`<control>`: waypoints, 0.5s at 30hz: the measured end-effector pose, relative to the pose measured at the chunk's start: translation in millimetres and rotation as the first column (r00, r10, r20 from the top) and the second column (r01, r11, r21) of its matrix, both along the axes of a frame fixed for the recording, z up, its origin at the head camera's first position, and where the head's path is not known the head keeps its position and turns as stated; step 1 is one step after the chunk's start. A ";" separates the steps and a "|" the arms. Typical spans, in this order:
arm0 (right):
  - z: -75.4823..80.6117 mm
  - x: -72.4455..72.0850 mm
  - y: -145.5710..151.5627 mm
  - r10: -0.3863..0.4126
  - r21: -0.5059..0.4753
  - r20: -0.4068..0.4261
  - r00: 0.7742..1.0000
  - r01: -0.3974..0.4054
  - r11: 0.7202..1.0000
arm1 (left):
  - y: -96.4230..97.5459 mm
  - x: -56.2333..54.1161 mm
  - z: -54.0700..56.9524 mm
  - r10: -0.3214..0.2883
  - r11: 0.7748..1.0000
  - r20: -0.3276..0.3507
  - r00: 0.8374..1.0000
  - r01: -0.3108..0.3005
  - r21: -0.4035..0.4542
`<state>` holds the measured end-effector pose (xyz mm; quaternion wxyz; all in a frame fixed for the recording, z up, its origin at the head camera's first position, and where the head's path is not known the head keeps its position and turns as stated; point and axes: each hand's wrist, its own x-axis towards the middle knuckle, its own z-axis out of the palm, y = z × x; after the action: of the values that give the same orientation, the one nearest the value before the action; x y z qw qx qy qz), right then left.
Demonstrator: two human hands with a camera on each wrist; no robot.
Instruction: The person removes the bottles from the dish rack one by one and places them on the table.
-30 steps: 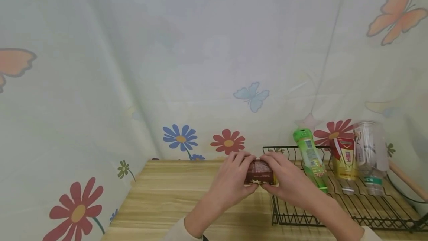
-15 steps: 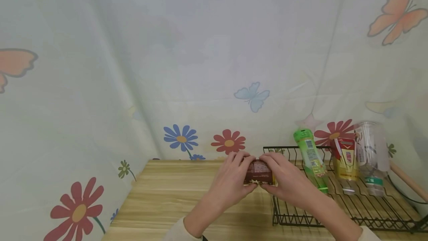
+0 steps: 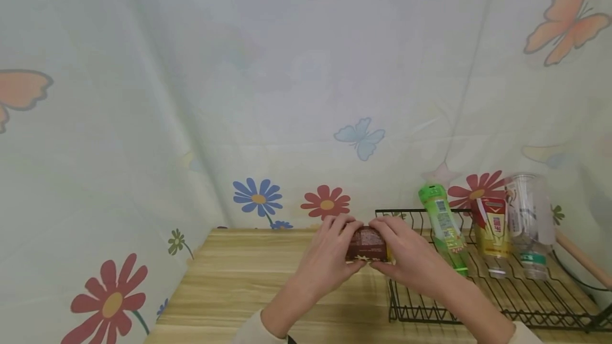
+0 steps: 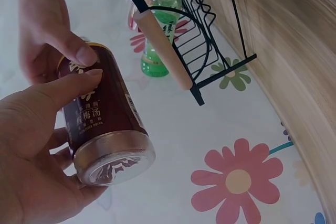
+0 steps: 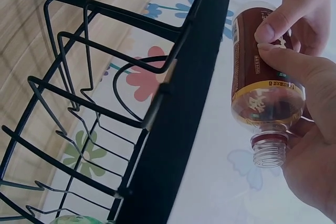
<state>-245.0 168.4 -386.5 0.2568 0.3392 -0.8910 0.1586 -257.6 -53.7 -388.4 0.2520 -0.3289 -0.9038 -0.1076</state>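
Both hands hold one clear plastic bottle [image 3: 365,244] with a dark red label, lying on its side above the table. My left hand [image 3: 325,251] curls round the base end, thumb along the label. My right hand [image 3: 406,254] grips the end toward the neck, its thumb close to the left thumb. In the left wrist view the bottle [image 4: 105,103] shows its clear base. The right wrist view shows the bottle's bare threaded neck [image 5: 269,148], with a red ring and no cap on it.
To the right stands a black wire rack [image 3: 478,315] with wooden handles. On it lean a green bottle [image 3: 444,222], a red and yellow bottle [image 3: 494,227] and a clear bottle [image 3: 528,227]. The wooden table [image 3: 239,275] extends left. A flowered curtain [image 3: 287,94] hangs behind.
Both hands and the bottle have shifted very slightly to the left. The grip looks the same, and the rack with its bottles stays put.
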 end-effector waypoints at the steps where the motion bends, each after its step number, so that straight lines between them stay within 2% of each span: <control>1: -0.1 -0.2 -0.5 -0.003 0.004 -0.001 1.000 0.003 1.000 | -0.6 -0.5 -0.4 0.000 1.000 0.005 1.000 0.000 0.003; 10: 6.2 -0.6 0.5 -0.034 0.034 -0.004 0.999 0.034 0.999 | -9.7 -4.4 0.8 0.021 1.000 0.016 1.000 -0.021 0.021; 15: 15.9 -1.1 7.1 -0.040 0.016 -0.020 0.999 0.040 0.999 | -17.4 -8.5 0.5 0.054 0.994 0.009 0.999 -0.054 0.095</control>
<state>-246.1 175.5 -370.6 0.2659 0.3250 -0.8963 0.1430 -266.1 -71.1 -387.9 0.2674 -0.2916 -0.9069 -0.1449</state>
